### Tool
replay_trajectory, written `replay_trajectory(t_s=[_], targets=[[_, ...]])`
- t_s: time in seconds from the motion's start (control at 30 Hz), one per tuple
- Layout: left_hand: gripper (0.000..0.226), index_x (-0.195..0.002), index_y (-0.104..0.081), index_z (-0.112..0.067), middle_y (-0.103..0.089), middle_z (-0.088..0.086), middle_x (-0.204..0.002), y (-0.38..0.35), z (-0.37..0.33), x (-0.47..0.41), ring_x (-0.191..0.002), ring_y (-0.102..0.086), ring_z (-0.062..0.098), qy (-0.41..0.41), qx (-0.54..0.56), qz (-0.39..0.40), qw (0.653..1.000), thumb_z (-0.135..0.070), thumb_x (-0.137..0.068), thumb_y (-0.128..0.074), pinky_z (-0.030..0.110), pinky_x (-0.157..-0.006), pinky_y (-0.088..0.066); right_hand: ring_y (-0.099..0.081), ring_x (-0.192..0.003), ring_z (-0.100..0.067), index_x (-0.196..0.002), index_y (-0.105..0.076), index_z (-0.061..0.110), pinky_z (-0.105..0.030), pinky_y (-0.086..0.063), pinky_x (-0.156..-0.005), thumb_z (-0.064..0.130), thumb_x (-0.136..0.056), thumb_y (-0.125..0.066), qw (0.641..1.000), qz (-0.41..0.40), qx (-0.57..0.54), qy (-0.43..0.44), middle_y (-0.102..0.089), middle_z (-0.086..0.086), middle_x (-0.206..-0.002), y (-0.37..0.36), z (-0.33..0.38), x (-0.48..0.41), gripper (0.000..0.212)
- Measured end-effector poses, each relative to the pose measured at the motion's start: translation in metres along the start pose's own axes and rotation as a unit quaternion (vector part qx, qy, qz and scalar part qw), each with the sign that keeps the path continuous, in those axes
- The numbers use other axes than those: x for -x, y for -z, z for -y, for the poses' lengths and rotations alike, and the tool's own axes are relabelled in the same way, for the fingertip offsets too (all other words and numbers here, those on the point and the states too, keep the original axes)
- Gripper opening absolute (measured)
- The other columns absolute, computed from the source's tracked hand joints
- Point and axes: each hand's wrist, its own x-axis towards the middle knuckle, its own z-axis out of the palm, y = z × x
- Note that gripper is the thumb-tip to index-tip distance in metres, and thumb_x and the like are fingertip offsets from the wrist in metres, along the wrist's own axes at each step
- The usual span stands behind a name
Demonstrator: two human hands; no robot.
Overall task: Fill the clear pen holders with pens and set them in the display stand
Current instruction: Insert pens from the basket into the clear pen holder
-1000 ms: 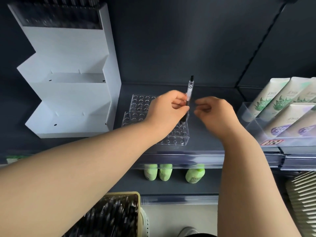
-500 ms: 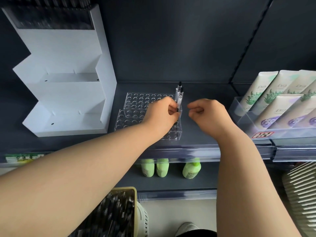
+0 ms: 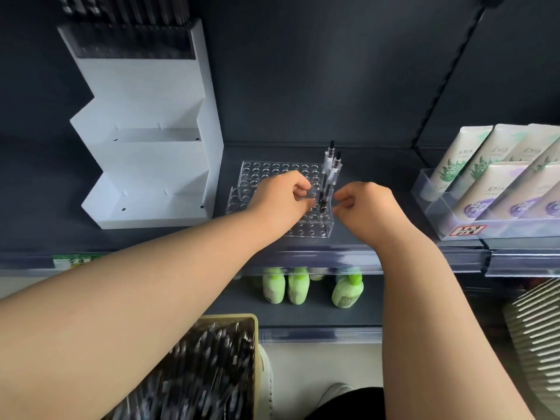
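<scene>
Two clear pen holders sit on the dark shelf, a rear one [image 3: 272, 168] and a front one [image 3: 312, 230], both full of round holes. Two clear pens with black tips [image 3: 328, 165] stand upright together at the right end of the holders. My left hand [image 3: 281, 198] hovers over the front holder just left of the pens, with its thumb and fingers slightly apart and nothing in them. My right hand [image 3: 363, 204] is loosely curled just right of the pens and holds nothing. The white stepped display stand [image 3: 151, 183] is to the left, with dark pens in its top tier.
A beige basket [image 3: 254, 328] full of black pens is below my left forearm. A clear tray [image 3: 436, 213] of cream tubes fills the shelf's right side. Green bottles [image 3: 298, 287] stand on the lower shelf. A ribbed white stack [image 3: 539, 328] is at lower right.
My left hand lowered the pen it held into a hole beside another standing pen, then let go and drew slightly left. My right hand stayed close by.
</scene>
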Motion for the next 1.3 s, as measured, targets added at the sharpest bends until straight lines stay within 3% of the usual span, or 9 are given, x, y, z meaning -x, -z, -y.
replay_trajectory(t_s=[0.1,0.2,0.37,0.53,0.77,0.97,1.3], targets=[[0.026,-0.107,-0.061,-0.024,-0.062,-0.009,-0.1,0.019,0.008,0.024,-0.091,-0.058,0.01,-0.034,-0.058,0.01,0.998,-0.02,-0.083,-0.067,0.021,-0.078,-0.045,-0.06,-0.094,-0.029,-0.103,-0.066,0.015,-0.038,-0.051,-0.085,0.016,-0.084,-0.057,0.999,0.021,0.028,0.003,-0.066,-0.008,-0.102,-0.01,0.015,0.019,0.021],[0.031,-0.115,-0.059,-0.022,-0.059,-0.004,-0.112,0.044,0.019,0.053,-0.101,-0.055,0.014,-0.058,-0.124,0.021,0.99,-0.02,-0.084,-0.064,0.031,-0.09,-0.046,-0.06,-0.096,-0.03,-0.106,-0.064,0.018,-0.039,-0.051,-0.084,0.018,-0.085,-0.056,0.996,0.061,0.064,0.027,-0.065,-0.009,-0.104,-0.027,0.037,0.043,0.023],[0.034,-0.12,-0.057,-0.023,-0.056,-0.002,-0.121,0.084,0.051,0.11,-0.111,-0.051,0.018,-0.043,-0.193,0.048,0.979,-0.022,-0.086,-0.061,0.034,-0.092,-0.044,-0.057,-0.105,-0.026,-0.117,-0.059,0.022,-0.038,-0.05,-0.087,0.023,-0.086,-0.056,0.973,0.165,0.123,0.103,-0.063,-0.004,-0.113,-0.069,0.07,0.079,0.032],[0.036,-0.122,-0.055,-0.02,-0.055,-0.001,-0.122,0.115,0.091,0.162,-0.111,-0.051,0.019,0.011,-0.209,0.069,0.976,-0.018,-0.086,-0.06,0.035,-0.095,-0.043,-0.055,-0.108,-0.023,-0.119,-0.058,0.022,-0.034,-0.048,-0.088,0.023,-0.086,-0.056,0.95,0.25,0.15,0.109,-0.06,-0.001,-0.118,-0.096,0.084,0.106,0.033],[0.038,-0.123,-0.055,-0.02,-0.055,0.0,-0.122,0.126,0.112,0.184,-0.11,-0.051,0.018,0.024,-0.215,0.096,0.972,-0.019,-0.085,-0.061,0.034,-0.096,-0.042,-0.057,-0.101,-0.019,-0.117,-0.06,0.021,-0.029,-0.048,-0.085,0.021,-0.087,-0.058,0.952,0.268,0.123,0.085,-0.061,-0.001,-0.114,-0.121,0.086,0.128,0.031],[0.038,-0.124,-0.054,-0.02,-0.055,-0.001,-0.119,0.116,0.125,0.178,-0.105,-0.052,0.017,0.019,-0.186,0.11,0.976,-0.017,-0.087,-0.058,0.029,-0.092,-0.043,-0.056,-0.105,-0.022,-0.12,-0.059,0.019,-0.025,-0.043,-0.081,0.022,-0.087,-0.057,0.934,0.303,0.177,0.062,-0.059,-0.005,-0.117,-0.135,0.074,0.122,0.033],[0.039,-0.127,-0.052,-0.023,-0.053,-0.002,-0.126,0.075,0.148,0.149,-0.112,-0.052,0.016,0.064,-0.172,0.225,0.957,-0.019,-0.089,-0.058,0.033,-0.096,-0.044,-0.057,-0.098,-0.023,-0.115,-0.061,0.018,-0.024,-0.044,-0.074,0.015,-0.088,-0.049,0.922,0.332,0.197,0.044,-0.06,-0.005,-0.11,-0.158,0.055,0.091,0.029]])
